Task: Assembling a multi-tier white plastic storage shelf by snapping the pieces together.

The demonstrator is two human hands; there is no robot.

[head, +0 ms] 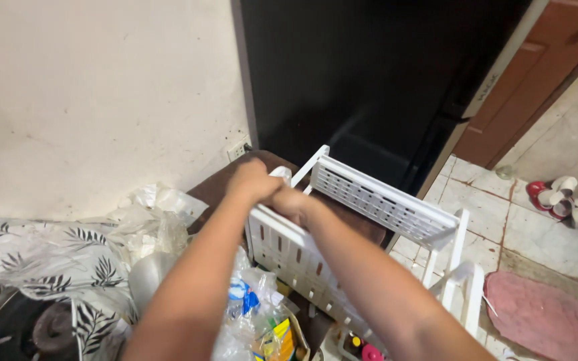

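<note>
A: What do the hands have hold of?

B: A white slatted plastic rack (369, 207), a tiered shelf lying tilted across the middle of the frame. Both hands meet at its upper near corner, just left of centre.

A: How is each grip?

B: The left hand (252, 179) is curled into a closed grip at the top edge of the rack's side panel, with a bit of white showing by its knuckles. I cannot tell whether that white is the rack's post or something else. The right hand (291, 202) sits just below and to the right, touching the left one, fingers folded over the same edge. How tightly it clamps the plastic is hidden behind the hand itself.

A: And the rack's parts?

B: One slatted shelf panel runs from centre toward the right, and white legs (466, 267) stick down at right of centre.

A: What lies around it?

B: Under the forearms, at bottom centre, clear plastic bags (255, 314) with blue and yellow packaging inside. Left of those, crumpled clear plastic (148, 214) on a leaf-patterned cloth (41, 257) in the lower left. Behind the rack, a brown surface (219, 187) and a large black appliance (369, 73) filling the upper centre. A wall socket (237, 150) sits on the cream wall (95, 87) at left.

A: The right side?

B: Tiled floor (490, 214), a pink mat (543, 314) at lower right, red-and-white sandals (560, 197) at the right edge, and a brown door (543, 73) upper right.
</note>
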